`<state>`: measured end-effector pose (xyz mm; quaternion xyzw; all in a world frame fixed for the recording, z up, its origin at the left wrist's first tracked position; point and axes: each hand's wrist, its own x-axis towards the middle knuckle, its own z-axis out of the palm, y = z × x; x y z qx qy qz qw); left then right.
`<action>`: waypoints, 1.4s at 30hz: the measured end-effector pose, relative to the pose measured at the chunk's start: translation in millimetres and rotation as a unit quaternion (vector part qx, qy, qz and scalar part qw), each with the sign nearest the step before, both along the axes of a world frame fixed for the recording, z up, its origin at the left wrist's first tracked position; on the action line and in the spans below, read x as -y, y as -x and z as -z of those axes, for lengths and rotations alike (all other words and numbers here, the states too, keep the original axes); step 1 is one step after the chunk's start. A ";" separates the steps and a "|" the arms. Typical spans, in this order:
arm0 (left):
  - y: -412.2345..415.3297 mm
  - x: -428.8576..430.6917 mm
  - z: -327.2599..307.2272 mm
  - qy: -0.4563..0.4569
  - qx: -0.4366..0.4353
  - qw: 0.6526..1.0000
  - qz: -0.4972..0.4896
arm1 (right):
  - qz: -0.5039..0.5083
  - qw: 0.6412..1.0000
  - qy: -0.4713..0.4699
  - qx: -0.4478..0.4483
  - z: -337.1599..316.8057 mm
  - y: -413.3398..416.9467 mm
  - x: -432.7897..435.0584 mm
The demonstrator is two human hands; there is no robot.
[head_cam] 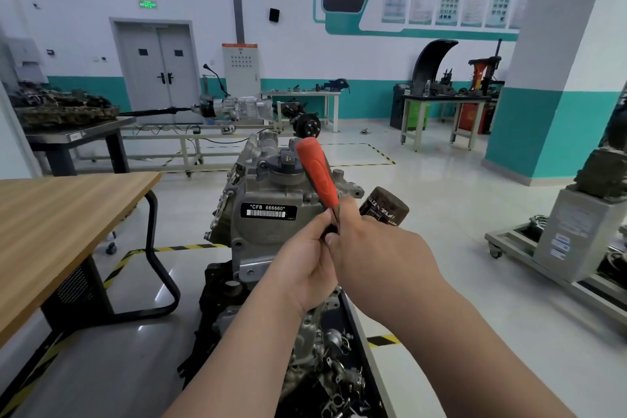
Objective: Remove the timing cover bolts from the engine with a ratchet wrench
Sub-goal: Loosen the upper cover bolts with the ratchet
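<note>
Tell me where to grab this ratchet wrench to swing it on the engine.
Probably the ratchet wrench by its orange handle, high near its free end, from the right. It stands tilted over the engine with open air on that side, while the oil filler cap crowds its left. Your left hand and right hand pinch its lower end, where leverage is poorest.

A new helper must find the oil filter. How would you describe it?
Start at the grey cast-metal engine in mid-floor, beside the wooden table. On its right side, past the right hand, a rusty brown cylindrical oil filter sticks out. It alone is a dark printed can among pale castings.
</note>
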<state>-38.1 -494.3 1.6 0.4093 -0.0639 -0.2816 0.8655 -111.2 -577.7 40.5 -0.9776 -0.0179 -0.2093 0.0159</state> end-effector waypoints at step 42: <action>-2.1 -4.4 5.1 0.002 -0.021 0.999 0.028 | -0.100 0.208 -0.972 -0.050 29.7 -5.1 -22.9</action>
